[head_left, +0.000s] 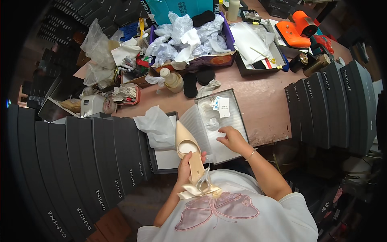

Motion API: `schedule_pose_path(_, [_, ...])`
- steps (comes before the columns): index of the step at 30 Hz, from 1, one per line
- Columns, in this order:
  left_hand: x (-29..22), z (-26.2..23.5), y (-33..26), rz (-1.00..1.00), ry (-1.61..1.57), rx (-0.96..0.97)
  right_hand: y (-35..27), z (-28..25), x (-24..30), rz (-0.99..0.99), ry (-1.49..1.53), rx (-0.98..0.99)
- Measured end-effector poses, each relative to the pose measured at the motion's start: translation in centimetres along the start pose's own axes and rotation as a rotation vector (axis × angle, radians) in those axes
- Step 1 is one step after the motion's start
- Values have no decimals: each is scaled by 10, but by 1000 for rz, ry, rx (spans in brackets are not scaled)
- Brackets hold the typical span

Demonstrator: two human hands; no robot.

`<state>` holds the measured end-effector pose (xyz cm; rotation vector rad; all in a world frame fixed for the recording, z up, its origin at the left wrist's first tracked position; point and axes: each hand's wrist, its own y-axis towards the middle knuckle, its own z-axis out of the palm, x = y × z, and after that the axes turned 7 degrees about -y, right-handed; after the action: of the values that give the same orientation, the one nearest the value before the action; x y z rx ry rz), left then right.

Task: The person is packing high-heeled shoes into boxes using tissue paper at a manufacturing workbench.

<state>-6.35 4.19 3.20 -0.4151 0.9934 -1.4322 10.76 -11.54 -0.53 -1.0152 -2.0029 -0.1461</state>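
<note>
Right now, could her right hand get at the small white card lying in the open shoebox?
Probably yes. The right hand already rests inside the open shoebox, empty, and the white card lies uncovered just beyond its fingers, with nothing between them.

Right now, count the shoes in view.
1. A cream pointed shoe with a bow and pearls, held in the left hand over the open box. Its mate may be hidden under the tissue paper.
</note>
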Motion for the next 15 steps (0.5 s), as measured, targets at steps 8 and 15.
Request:
schedule_pose_path(8, [-7, 3, 16, -154, -62, 65, -9, 41, -39, -190, -532, 55])
schedule_pose_path(15, [-12, 40, 4, -93, -51, 152, -9, -13, 32, 109, 835, 433])
